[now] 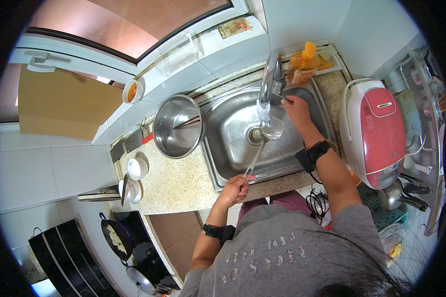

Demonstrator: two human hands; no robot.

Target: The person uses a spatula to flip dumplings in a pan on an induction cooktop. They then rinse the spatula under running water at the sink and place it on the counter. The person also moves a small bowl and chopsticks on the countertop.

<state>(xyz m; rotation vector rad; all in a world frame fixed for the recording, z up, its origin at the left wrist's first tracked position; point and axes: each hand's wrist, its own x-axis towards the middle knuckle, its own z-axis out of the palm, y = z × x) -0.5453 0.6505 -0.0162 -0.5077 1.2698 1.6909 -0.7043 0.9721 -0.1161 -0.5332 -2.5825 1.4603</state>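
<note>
My left hand point(233, 191) grips the handle of a ladle point(254, 161) at the sink's near edge. The ladle's round bowl point(273, 129) is under the faucet spout point(266, 83), beside the drain point(255, 135), and looks shiny and wet. On the right of the faucet, the fingers of my right hand point(298, 113) are closed on its thin metal lever point(280, 96). Both hands are over the stainless steel sink point(228, 148).
Left of the sink, a steel pot point(167, 130) holds chopsticks point(187, 122). White bowls point(136, 169) and a cleaver point(128, 144) are farther left. An orange soap bottle point(303, 68) stands behind the sink, a red-and-white rice cooker point(381, 130) on the right. A wok point(115, 237) contains pale food.
</note>
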